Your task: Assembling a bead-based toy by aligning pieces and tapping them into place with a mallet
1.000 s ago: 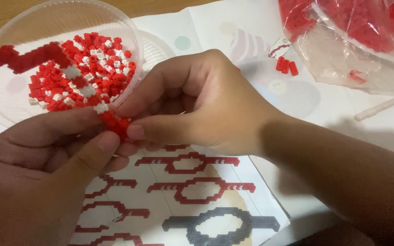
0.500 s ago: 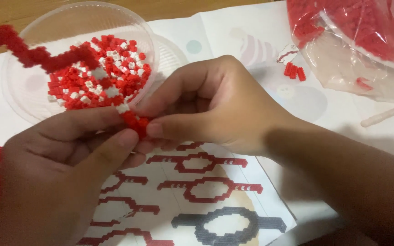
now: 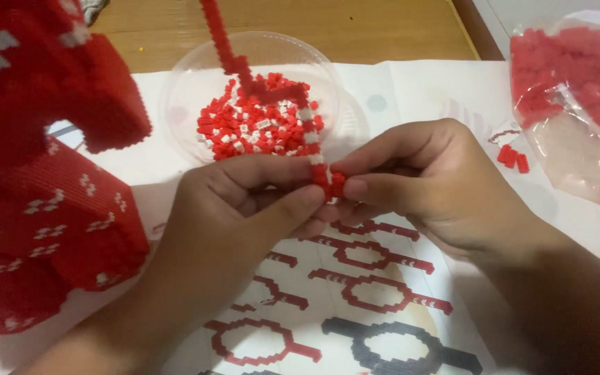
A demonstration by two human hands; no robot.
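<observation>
Fingertips: thumb and forefinger of the left hand (image 3: 244,201) and of the right hand (image 3: 418,180) meet in the middle, pinched together on the low end of a red-and-white brick strip (image 3: 317,156).
Grip: both hands closed on that end — the tips touch each other around a small red cluster.
Strip: a thin chain of tiny bricks, rising from the fingers, bending over the bowl and running up out of the top edge.
Bowl: a clear plastic bowl (image 3: 182,104) just behind the hands, holding a heap of loose red and white bricks (image 3: 251,128).
Under the hands: a printed pattern sheet (image 3: 383,305) with red and black loop shapes.
Left side: a large red brick-built piece (image 3: 43,173) with white flecks — near the left wrist.
Right side: a clear bag of red bricks (image 3: 577,90), with a few loose red bricks (image 3: 513,158) beside it.
Beyond: a wooden table (image 3: 376,28).
</observation>
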